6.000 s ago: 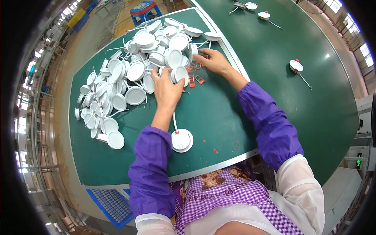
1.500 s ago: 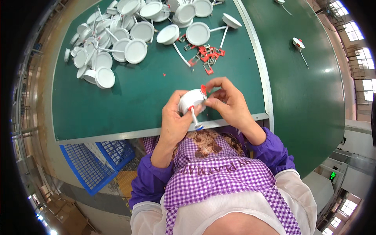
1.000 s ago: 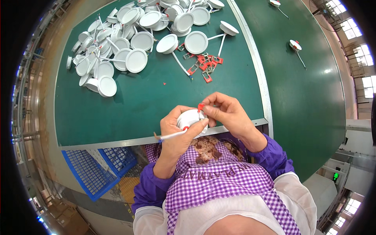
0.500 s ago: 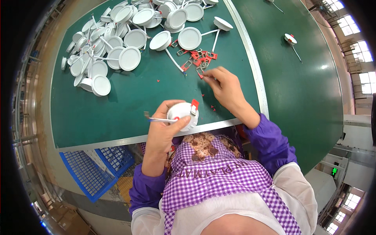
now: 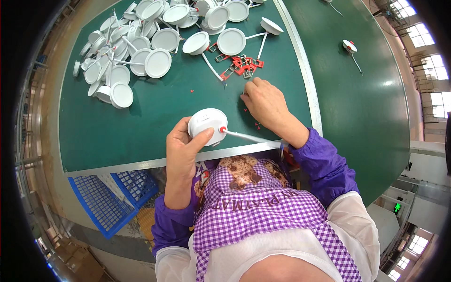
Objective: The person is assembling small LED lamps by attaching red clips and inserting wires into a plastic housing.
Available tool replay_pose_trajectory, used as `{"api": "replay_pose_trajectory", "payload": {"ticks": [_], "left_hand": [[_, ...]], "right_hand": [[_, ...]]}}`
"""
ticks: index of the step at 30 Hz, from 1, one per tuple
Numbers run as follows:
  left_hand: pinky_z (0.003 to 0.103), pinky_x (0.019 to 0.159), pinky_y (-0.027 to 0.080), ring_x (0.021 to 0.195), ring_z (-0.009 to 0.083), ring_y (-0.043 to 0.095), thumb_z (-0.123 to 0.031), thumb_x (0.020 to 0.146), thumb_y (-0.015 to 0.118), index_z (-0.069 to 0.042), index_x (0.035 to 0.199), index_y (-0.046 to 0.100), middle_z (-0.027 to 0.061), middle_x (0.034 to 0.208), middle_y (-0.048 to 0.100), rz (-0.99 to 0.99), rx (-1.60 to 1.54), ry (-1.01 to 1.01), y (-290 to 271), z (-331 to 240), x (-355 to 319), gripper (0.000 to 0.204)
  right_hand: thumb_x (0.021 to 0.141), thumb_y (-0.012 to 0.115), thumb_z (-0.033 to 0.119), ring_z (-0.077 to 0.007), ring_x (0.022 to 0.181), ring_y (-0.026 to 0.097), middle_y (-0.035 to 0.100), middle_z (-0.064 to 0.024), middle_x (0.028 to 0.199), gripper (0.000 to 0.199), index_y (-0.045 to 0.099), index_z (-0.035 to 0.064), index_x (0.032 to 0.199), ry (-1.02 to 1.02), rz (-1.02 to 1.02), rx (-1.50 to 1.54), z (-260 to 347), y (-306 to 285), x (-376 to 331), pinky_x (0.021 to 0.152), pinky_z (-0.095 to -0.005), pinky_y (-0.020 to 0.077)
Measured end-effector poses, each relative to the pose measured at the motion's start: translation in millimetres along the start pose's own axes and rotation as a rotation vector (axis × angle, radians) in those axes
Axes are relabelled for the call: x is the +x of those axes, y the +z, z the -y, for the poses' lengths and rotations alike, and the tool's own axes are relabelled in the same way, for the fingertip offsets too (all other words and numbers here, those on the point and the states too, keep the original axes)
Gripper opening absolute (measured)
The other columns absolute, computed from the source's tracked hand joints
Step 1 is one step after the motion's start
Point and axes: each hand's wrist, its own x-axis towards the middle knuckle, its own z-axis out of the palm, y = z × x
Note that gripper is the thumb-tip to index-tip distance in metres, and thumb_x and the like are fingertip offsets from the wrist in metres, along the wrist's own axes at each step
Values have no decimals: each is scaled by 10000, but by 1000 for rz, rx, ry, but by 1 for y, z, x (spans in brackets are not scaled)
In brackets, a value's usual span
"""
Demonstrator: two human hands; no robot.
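The left hand [image 5: 181,150] grips a white round lamp [image 5: 207,126] by its rim; the right hand [image 5: 264,101], fingers curled and empty, rests on the green table [image 5: 141,117] near red clips [image 5: 239,66].

At frame centre the left hand [image 5: 181,150] grips a round white lamp housing [image 5: 208,126] with a white cord [image 5: 244,137]. The right hand [image 5: 265,101] rests fingertips-down on the green table [image 5: 141,122], below red clips [image 5: 239,66]; more white housings [image 5: 141,51] crowd the upper left.

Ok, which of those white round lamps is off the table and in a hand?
The lamp gripped by the left hand at the table's near edge, with a white cable trailing right. The other lamps all lie on the green table, farther off.
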Motion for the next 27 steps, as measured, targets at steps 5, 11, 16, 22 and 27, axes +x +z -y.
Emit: {"api": "replay_pose_trajectory", "payload": {"ticks": [5, 11, 16, 22, 27], "left_hand": [[290, 718, 556, 842, 145, 653, -83, 852, 698, -5, 1078, 575, 84, 989, 657, -15, -402, -156, 11, 7, 4, 269], [284, 733, 551, 870, 129, 640, -72, 848, 696, -18, 1084, 575, 71, 991, 649, -6, -321, -240, 9, 1, 19, 270], [269, 763, 530, 878, 124, 622, -33, 824, 698, 6, 1086, 565, 64, 981, 640, -92, -300, -173, 13, 11, 12, 297], [267, 752, 533, 858, 135, 643, -41, 820, 707, -1, 1084, 575, 78, 958, 657, 1, -324, -182, 24, 15, 2, 298], [287, 759, 552, 904, 162, 654, -52, 837, 686, -8, 1075, 560, 120, 1106, 647, 99, -403, -133, 34, 3, 1, 273]], "right_hand": [[763, 616, 125, -345, 826, 602, 585, -175, 861, 153, 573, -18, 801, 80, 67, -43, 2, 0, 5, 712, -453, 496], [771, 606, 122, -351, 813, 594, 565, -170, 842, 149, 548, -9, 811, 18, -23, 21, 2, -8, -2, 700, -455, 492], [801, 621, 150, -350, 792, 592, 556, -163, 843, 169, 534, 8, 832, 36, 10, 67, 10, -8, -17, 682, -442, 493], [800, 653, 157, -324, 709, 615, 577, -155, 794, 183, 557, 2, 802, 65, -65, 104, 6, -19, -38, 634, -416, 501], [838, 651, 121, -149, 693, 621, 627, -83, 779, 152, 614, -21, 880, 374, 183, 901, 26, -67, -31, 632, -288, 503]]}}
